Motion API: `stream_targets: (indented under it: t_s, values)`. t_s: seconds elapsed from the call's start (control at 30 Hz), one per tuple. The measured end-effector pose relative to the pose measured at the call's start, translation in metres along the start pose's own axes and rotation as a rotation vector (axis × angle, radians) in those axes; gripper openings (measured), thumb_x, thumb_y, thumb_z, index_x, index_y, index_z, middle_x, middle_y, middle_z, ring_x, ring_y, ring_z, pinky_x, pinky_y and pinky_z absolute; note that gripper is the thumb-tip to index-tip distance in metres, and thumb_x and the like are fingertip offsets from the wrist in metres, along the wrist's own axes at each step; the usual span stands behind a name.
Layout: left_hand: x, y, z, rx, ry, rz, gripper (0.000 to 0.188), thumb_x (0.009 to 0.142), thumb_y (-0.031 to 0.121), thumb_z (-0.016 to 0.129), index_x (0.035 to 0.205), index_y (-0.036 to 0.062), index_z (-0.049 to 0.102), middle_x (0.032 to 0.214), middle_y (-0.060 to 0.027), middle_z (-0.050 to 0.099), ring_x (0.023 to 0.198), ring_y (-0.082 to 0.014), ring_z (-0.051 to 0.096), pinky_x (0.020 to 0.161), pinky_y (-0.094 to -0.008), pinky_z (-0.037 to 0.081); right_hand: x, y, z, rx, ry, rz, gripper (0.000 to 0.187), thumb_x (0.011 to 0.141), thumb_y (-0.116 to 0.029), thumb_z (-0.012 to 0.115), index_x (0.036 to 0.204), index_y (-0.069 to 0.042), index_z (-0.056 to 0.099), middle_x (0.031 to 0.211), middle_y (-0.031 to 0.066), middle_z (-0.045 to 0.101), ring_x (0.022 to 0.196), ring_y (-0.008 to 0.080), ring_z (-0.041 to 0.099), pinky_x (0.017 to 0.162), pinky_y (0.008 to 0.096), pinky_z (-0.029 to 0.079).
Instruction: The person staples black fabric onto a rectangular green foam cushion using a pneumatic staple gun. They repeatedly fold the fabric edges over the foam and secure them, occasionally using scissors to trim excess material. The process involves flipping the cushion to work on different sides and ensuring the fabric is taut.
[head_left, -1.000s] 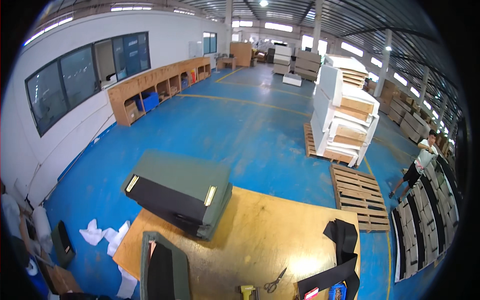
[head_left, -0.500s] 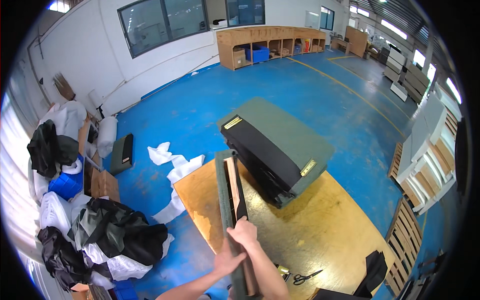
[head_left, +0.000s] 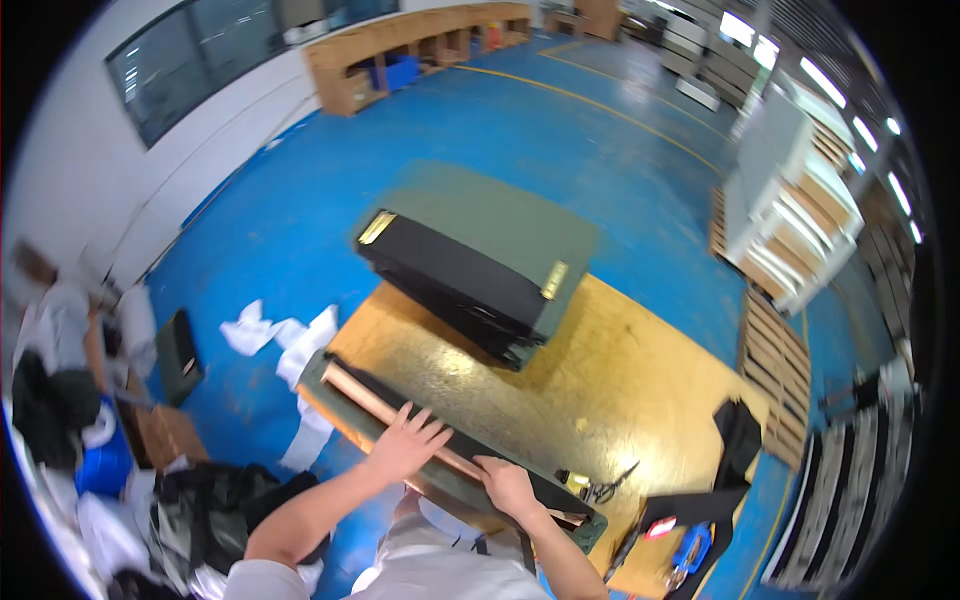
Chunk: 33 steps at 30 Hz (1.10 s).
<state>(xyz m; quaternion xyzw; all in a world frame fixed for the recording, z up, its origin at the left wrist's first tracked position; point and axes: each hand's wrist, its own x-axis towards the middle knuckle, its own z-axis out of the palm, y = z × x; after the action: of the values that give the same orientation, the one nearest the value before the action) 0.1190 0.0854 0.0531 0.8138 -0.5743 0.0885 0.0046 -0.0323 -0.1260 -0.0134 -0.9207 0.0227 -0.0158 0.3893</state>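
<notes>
The floor [head_left: 300, 185] is blue. Upper left, a white wall [head_left: 65, 165] has dark windows [head_left: 235, 45]. A wood shelf [head_left: 420, 22] stands near the top. Upper right, bright strips [head_left: 825, 82] glow.

Before you, a fabric-covered panel [head_left: 344, 406] lies along the near edge of the surface [head_left: 640, 400]; behind it, a fabric-covered block [head_left: 500, 222] sits at the far edge. Rightward lie scissors [head_left: 606, 490], then a fabric strip [head_left: 738, 440]; leftward, scraps [head_left: 302, 345] on the floor [head_left: 290, 210].

a table [head_left: 615, 345] spans the lower middle, bearing a stack [head_left: 480, 255] at centre, a panel [head_left: 462, 452] below it, scissors [head_left: 606, 491], strap [head_left: 738, 440] and box [head_left: 692, 548] at lower right.
</notes>
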Motion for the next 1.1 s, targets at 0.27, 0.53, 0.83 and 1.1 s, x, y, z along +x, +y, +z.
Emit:
stream_targets:
  t_s: [0.27,0.53,0.83,1.1]
  values:
    - [-0.017,-0.03,0.05,-0.521,-0.584,0.048,0.016,0.084,0.01,0.064,0.1,0.0059,0.063,0.089,-0.0132,0.072,0.089,-0.0366,0.073,0.072,-0.05,0.057,-0.041,-0.058,0.039,-0.273,-0.131,0.45,0.014,0.09,-0.012,0.06,0.1,-0.005,0.067,0.089,0.0159,0.073,0.083,0.0347,0.073,0.075,0.0479,0.058]
    - [0.001,-0.046,0.041,-0.741,-0.949,0.092,0.053,0.087,0.043,0.077,0.114,-0.0001,0.062,0.099,-0.0226,0.074,0.097,-0.0408,0.072,0.083,-0.0504,0.055,-0.028,-0.058,0.018,0.032,-0.335,0.484,0.05,0.088,-0.044,0.073,0.115,-0.003,0.062,0.088,0.0232,0.074,0.089,0.0425,0.072,0.078,0.0543,0.054]
    - [-0.002,-0.045,0.046,-0.587,-0.661,0.196,0.039,0.086,0.044,0.076,0.085,0.0062,0.068,0.083,-0.0145,0.074,0.083,-0.0367,0.072,0.066,-0.0509,0.054,-0.018,-0.057,0.029,-0.145,-0.222,0.451,0.042,0.086,-0.047,0.076,0.098,-0.009,0.064,0.085,0.015,0.073,0.084,0.039,0.072,0.068,0.0506,0.055]
    - [0.077,-0.042,0.056,-0.484,-0.964,0.646,0.041,0.09,0.048,0.067,0.09,0.0097,0.08,0.086,-0.0148,0.076,0.083,-0.0344,0.075,0.08,-0.046,0.06,-0.043,-0.029,0.065,-0.349,0.129,0.173,0.02,0.083,-0.03,0.069,0.085,-0.012,0.061,0.077,0.0075,0.065,0.08,0.0287,0.07,0.067,0.0441,0.055]
